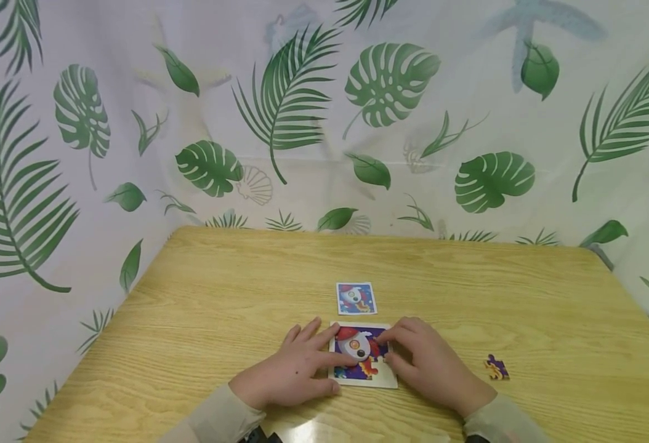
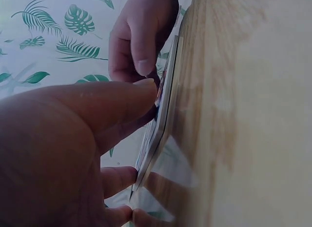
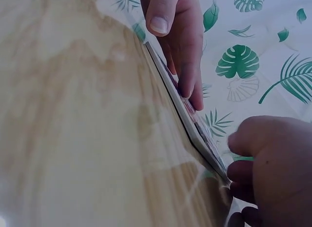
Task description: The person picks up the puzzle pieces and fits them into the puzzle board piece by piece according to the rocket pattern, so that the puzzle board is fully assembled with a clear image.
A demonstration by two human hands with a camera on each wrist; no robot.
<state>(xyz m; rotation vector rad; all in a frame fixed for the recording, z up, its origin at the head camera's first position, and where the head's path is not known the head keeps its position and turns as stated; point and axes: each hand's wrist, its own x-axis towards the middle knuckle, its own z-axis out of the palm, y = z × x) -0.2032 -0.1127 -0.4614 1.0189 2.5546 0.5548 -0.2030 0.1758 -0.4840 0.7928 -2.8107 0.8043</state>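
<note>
A small jigsaw puzzle board lies on the table, showing a white and red cartoon figure on purple; its lower right corner is bare. My left hand rests spread over its left side, index finger at the top edge and another finger across the picture. At the board's right side is my right hand, its bent index finger and thumb around a purple puzzle piece within the picture. In the right wrist view, the board is seen edge-on; the fingertips' exact contact is partly hidden.
Behind the board lies a small picture card with a similar figure. A loose purple and orange puzzle piece lies right of my right hand. A leaf-printed cloth hangs along the back and sides of the wooden table.
</note>
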